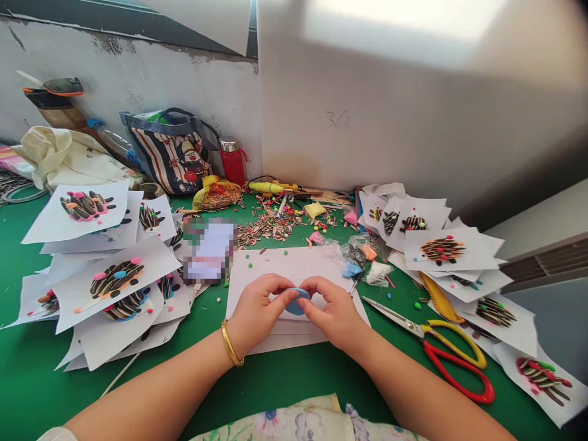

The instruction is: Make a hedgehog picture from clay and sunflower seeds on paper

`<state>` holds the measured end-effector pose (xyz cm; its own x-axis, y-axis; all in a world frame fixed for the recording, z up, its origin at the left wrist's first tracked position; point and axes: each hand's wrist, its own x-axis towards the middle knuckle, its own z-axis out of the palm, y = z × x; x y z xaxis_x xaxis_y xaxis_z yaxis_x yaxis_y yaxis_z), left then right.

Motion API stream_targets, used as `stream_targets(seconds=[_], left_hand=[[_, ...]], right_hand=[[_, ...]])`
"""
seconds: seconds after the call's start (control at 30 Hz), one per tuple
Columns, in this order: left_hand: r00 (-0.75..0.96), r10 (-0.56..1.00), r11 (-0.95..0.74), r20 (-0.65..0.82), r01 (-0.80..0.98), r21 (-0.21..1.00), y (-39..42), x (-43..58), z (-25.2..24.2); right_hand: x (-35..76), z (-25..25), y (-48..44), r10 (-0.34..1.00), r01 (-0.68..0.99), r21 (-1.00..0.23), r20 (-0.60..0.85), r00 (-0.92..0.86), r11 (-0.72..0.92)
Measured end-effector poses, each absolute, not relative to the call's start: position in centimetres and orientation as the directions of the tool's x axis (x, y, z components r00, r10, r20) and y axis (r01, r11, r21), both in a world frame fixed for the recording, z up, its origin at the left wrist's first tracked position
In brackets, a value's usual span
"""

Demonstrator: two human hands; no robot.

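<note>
Both my hands meet over a white sheet of paper (294,264) on the green table. My left hand (257,309) and my right hand (333,312) pinch and press a flat piece of blue clay (297,301) between their fingertips. A gold bangle (231,344) circles my left wrist. The clay lies on or just above the paper; I cannot tell which.
Scissors with red and yellow handles (441,349) lie to the right. Paper sheets with seed-and-clay hedgehog figures are piled left (114,278) and right (443,250). Loose sunflower seeds (269,225), small clay bags (367,263), a striped bag (177,153) and a red flask (232,160) stand behind.
</note>
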<state>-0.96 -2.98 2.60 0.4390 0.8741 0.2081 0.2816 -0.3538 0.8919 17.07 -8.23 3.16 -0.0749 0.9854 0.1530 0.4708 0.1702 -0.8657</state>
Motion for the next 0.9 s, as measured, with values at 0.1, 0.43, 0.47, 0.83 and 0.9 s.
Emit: stream_targets(seconds=[0.1, 0.43, 0.47, 0.83, 0.9], left_hand=[[0.441, 0.873, -0.361, 0.207, 0.301, 0.883, -2.98, -0.97, 2.67], [0.43, 0.872, -0.379, 0.234, 0.289, 0.879, -3.0, -0.86, 2.74], [0.421, 0.878, -0.37, 0.229, 0.291, 0.882, -3.03, -0.85, 2.76], [0.389, 0.914, -0.214, 0.118, 0.213, 0.953, -2.98, -0.74, 2.87], [0.384, 0.918, -0.183, 0.099, 0.189, 0.965, -2.99, -0.68, 3.07]], right_hand=[[17.05, 3.05, -8.22, 0.986, 0.463, -0.87, 0.159, -0.059, 0.168], [17.29, 2.87, -8.26, 0.98, 0.46, -0.866, 0.194, -0.053, 0.196], [17.32, 2.89, -8.27, 0.978, 0.453, -0.868, 0.201, -0.051, 0.202], [17.51, 3.0, -8.25, 0.979, 0.441, -0.878, 0.205, -0.011, 0.188], [17.45, 3.02, -8.21, 0.981, 0.445, -0.877, 0.193, -0.018, 0.181]])
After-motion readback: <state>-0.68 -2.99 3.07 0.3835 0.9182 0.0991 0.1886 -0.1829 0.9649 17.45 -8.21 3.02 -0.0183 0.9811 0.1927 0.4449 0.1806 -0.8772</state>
